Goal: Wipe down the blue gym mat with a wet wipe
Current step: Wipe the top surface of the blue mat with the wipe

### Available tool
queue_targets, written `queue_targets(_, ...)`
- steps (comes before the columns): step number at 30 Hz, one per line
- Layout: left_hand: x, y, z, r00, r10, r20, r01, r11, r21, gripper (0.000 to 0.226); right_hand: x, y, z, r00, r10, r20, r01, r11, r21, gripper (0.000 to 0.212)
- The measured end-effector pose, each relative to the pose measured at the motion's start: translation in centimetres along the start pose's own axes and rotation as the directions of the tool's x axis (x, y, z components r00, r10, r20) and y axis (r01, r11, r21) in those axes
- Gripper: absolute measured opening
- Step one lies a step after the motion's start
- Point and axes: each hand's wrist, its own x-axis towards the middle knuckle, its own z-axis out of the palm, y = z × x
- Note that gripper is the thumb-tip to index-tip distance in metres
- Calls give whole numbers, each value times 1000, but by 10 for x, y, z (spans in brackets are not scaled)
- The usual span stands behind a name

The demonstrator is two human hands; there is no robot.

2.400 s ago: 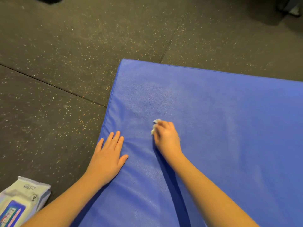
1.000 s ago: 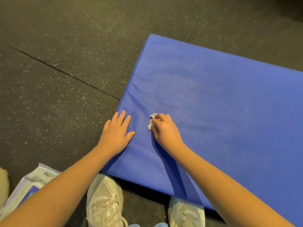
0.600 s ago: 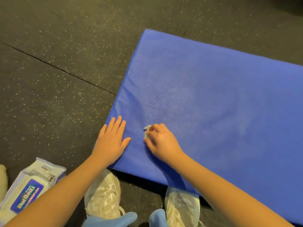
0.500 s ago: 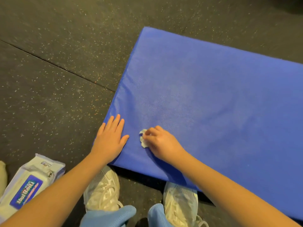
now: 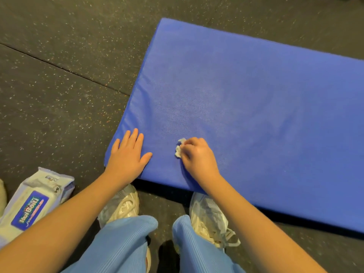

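Since half a second ago the view has tipped down, so that both light blue trouser legs [image 5: 122, 243] now fill the bottom of the frame, and the right hand [image 5: 199, 157] has slid a little away from the left one. Its fingers are curled round a crumpled white wet wipe [image 5: 178, 149], which pokes out at the fingertips and lies on the blue gym mat [image 5: 256, 95], near the mat's lower left corner. The left hand [image 5: 128, 154] rests flat on that same corner, fingers straight and close together, thumb spread toward the wipe.

The mat runs from the centre to the right edge of the frame. It is padded, with a fine grain and a paler sheen just above the hands.

Beneath it lies dark rubber floor [image 5: 59, 95] flecked with small pale and orange specks; a seam [image 5: 65, 68] crosses it in the upper left.

Two white laced shoes stand just below the mat's near edge, one [image 5: 123, 203] under the left forearm, the other [image 5: 208, 215] under the right.

At the lower left lies a white pack of wipes [image 5: 33, 200] with a blue label [image 5: 30, 209]; its white lettering is turned sideways and too blurred to read, as is the small dark print near the pack's upper end.
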Motion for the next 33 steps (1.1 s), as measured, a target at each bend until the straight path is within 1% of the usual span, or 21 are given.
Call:
queue_targets(2,-6,1,3,1000,2,8,-2,1000,30,74,-16,-21,3,995,-89,43,86,995,52,15)
queue_targets(4,-9,3,5,1000,2,2,-2,999,52,81,-35,-32,-1,942,-288,175,276,957,89,22)
queue_targets(5,-9,3,5,1000,1,1,-1,998,62,79,-38,-28,-5,916,-336,220,326,942,83,22)
queue_targets(7,-8,5,4,1000,-10,19,9,997,72,74,-33,-12,-11,943,-287,170,291,957,3,18)
queue_targets(9,-7,7,2,999,-16,29,14,997,73,74,-28,-1,-12,996,-85,26,86,995,-49,14)
queue_targets(10,-7,8,2,999,-18,29,15,997,77,74,-29,-2,-12,1000,-9,-23,8,999,-31,13)
queue_targets(11,-7,9,2,999,-21,29,18,996,82,73,-34,-6,-10,999,2,-34,-2,1000,-4,14)
queue_targets(14,-8,11,0,1000,-7,17,6,996,86,71,-55,-22,-13,968,-208,137,201,978,64,19)
queue_targets(16,-10,17,-1,998,64,16,-65,996,61,69,-56,-14,-24,942,-279,189,281,960,18,21)
queue_targets(18,-14,26,2,992,123,32,-125,991,52,69,-49,2,-31,982,-172,76,180,977,-111,19)
queue_targets(19,-16,31,4,992,122,37,-124,991,56,69,-46,10,-33,998,-61,-25,56,986,-158,18)
queue_targets(20,-16,34,6,993,110,39,-112,992,62,69,-46,15,-33,993,47,-105,-63,986,-152,18)
queue_targets(21,-17,35,6,994,99,37,-101,992,71,69,-50,14,-31,984,99,-151,-118,986,-120,19)
queue_targets(22,-16,36,6,995,93,36,-95,992,82,69,-55,10,-29,987,94,-133,-104,992,-71,20)
queue_targets(24,-16,36,6,995,94,37,-98,990,102,69,-71,-3,-28,998,-54,26,54,998,15,19)
queue_targets(26,-16,36,5,994,99,38,-103,988,112,69,-77,1,-37,970,-184,161,183,983,20,16)
queue_targets(27,-17,36,5,994,102,38,-105,988,115,69,-75,9,-43,969,-180,166,184,983,-9,15)
queue_targets(29,-17,37,3,994,105,34,-109,987,117,69,-65,30,-50,1000,-13,14,14,994,-110,12)
queue_targets(31,-17,37,1,994,106,32,-109,988,106,69,-60,40,-50,962,220,-163,-240,964,-115,7)
queue_targets(32,-16,36,-1,993,108,37,-111,989,99,69,-61,37,-47,949,245,-201,-267,960,-88,6)
queue_targets(33,-15,36,-1,993,113,46,-117,989,93,70,-64,29,-43,959,210,-191,-225,973,-57,7)
